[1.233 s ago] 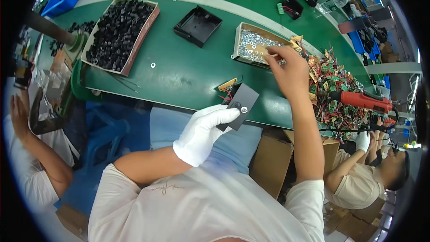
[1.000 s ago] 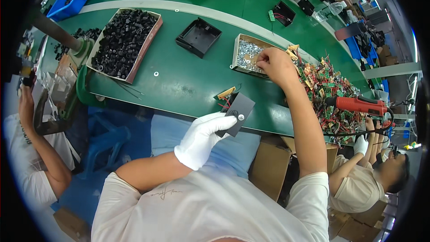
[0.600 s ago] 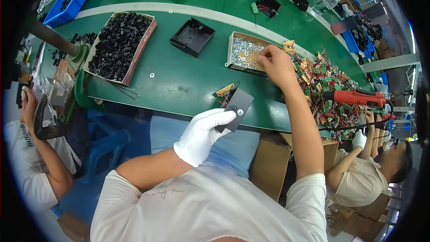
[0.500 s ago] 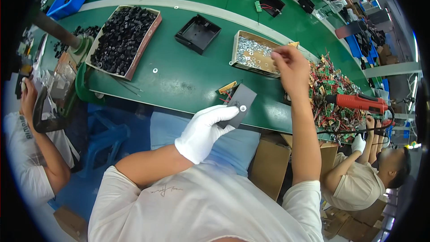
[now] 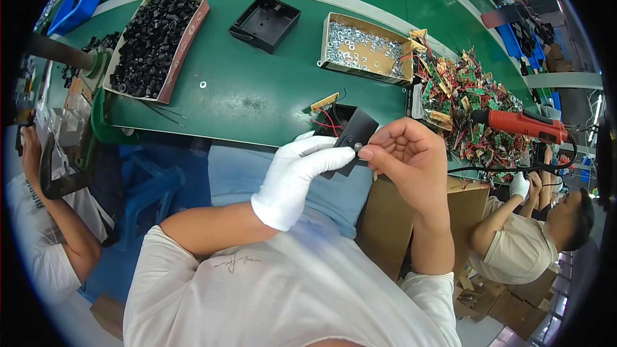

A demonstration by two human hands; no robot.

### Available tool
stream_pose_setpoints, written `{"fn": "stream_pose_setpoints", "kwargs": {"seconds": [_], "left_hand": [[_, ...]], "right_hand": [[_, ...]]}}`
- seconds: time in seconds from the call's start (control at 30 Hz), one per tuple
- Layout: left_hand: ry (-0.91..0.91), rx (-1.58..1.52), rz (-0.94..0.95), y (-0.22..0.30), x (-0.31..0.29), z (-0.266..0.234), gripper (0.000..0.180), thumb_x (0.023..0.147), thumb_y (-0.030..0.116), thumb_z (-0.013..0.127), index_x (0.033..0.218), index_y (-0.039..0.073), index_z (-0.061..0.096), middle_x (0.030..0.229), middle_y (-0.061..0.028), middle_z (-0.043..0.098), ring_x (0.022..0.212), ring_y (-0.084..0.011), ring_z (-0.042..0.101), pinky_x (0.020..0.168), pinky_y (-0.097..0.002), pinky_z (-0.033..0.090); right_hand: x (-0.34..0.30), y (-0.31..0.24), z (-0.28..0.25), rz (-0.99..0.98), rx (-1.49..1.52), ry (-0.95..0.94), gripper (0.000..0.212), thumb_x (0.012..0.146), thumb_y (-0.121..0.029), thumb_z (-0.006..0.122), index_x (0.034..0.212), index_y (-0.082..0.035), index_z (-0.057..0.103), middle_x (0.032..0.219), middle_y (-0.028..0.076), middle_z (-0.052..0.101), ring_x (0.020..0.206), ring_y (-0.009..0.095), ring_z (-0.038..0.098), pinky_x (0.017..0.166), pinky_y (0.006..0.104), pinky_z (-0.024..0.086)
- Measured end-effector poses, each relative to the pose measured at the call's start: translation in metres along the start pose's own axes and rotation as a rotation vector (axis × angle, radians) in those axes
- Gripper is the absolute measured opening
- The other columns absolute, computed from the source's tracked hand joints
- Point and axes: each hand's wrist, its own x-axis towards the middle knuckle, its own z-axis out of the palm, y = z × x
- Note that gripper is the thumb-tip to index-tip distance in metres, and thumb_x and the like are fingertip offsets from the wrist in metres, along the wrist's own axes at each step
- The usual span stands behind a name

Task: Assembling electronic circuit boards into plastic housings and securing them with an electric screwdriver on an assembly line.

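- White knit glove covers the left hand [image 5: 292, 177]; I record its fingers closed around a black, box-shaped plastic case [image 5: 361, 130], with the thumb against the flat outer face.
- The case is held at the near edge of the green-topped worktable [image 5: 257, 115], tilted, with its open side toward the far left.
- A narrow tan circuit strip [image 5: 324, 101] and thin red wires [image 5: 330, 123] stick out from the case's open side.
- The bare right hand [image 5: 411, 164] is at the same face: thumb and forefinger are drawn together beside a small round silvery metal piece [image 5: 358, 146], the other fingers curled. From my remote view I cannot tell whether they pinch the piece or only touch it.
- Beyond the hands I note a shallow cardboard tray [image 5: 366, 72] holding silver ring washers [image 5: 347, 48], with part of its floor bare.
- Right of that tray lies a heap of green and tan circuit boards with red wires [image 5: 475, 93]; a red-and-black power screwdriver [image 5: 524, 126] shows in front of the heap.
- A second black plastic case [image 5: 267, 22] sits open side up, well apart from the hands.
- Left of it, I find a cardboard carton [image 5: 183, 48] filled with small black cylindrical parts [image 5: 151, 45]; one loose ring washer [image 5: 203, 84] lies near.
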Motion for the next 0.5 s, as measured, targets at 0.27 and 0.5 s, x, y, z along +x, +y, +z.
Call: {"fn": "stream_pose_setpoints", "kwargs": {"seconds": [0.27,0.5], "left_hand": [[0.008,-0.049,0.025,-0.004,0.004,-0.002,0.017,0.096,0.008,0.07,0.107,-0.002,0.079,0.104,-0.003,0.065,0.093,-0.0147,0.061,0.087,-0.0248,0.046],[-0.129,0.116,0.159,-0.012,0.011,-0.023,0.026,0.097,0.008,0.062,0.117,-0.006,0.071,0.114,-0.0108,0.071,0.105,-0.0213,0.064,0.101,-0.0304,0.048]], "right_hand": [[0.007,0.008,-0.017,-0.056,-0.156,0.082,0.014,0.088,0.005,0.082,0.096,0.001,0.071,0.075,0.001,0.069,0.06,0.005,0.055,0.055,0.019,0.045],[0.018,0.023,-0.071,-0.72,0.27,1.134,0.027,0.103,-0.012,0.069,0.125,0.001,0.059,0.105,0.008,0.067,0.088,0.007,0.058,0.08,0.0194,0.046]]}}
